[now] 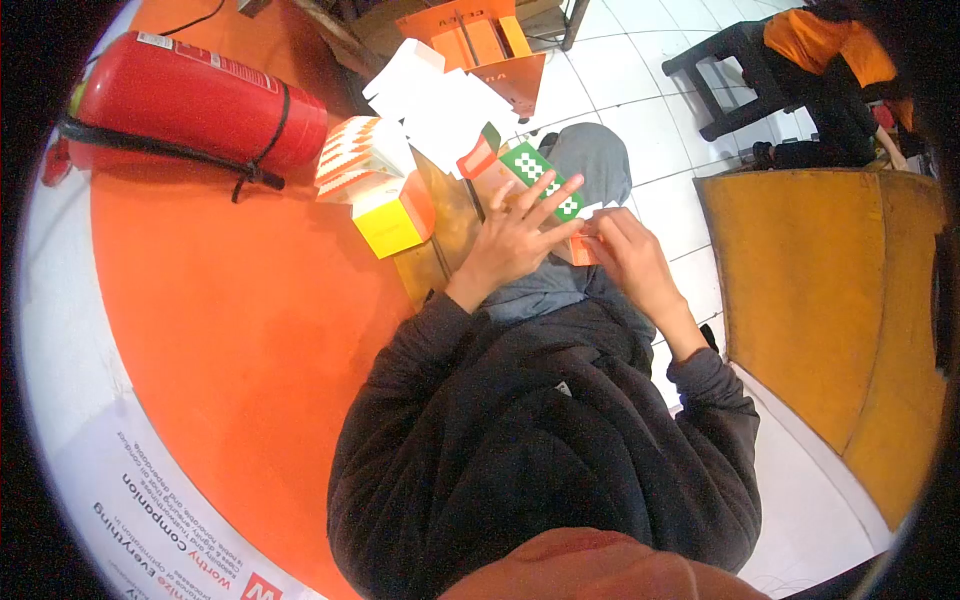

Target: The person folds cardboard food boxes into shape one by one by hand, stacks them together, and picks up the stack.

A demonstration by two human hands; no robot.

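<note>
A small folding carton [525,165], green with a white diamond pattern and with orange ends, lies tilted over my lap. Across its near part spreads my left hand [510,235], fingers apart and stretched out over the carton. At the carton's orange near end, my right hand [635,262] has its fingertips pinched on the flap; the exact grip is partly hidden by the fingers. A yellow-and-orange carton [390,225] stands left of my left hand, beside a stack of orange-and-white striped cartons [355,150].
White unfolded card pieces [440,105] lie ahead, before an open orange box [490,50]. A red fire extinguisher [200,105] rests on the orange surface [240,290] at left. A wooden panel [800,290] stands at right. Beyond it are a black stool [715,75] and another person [850,100].
</note>
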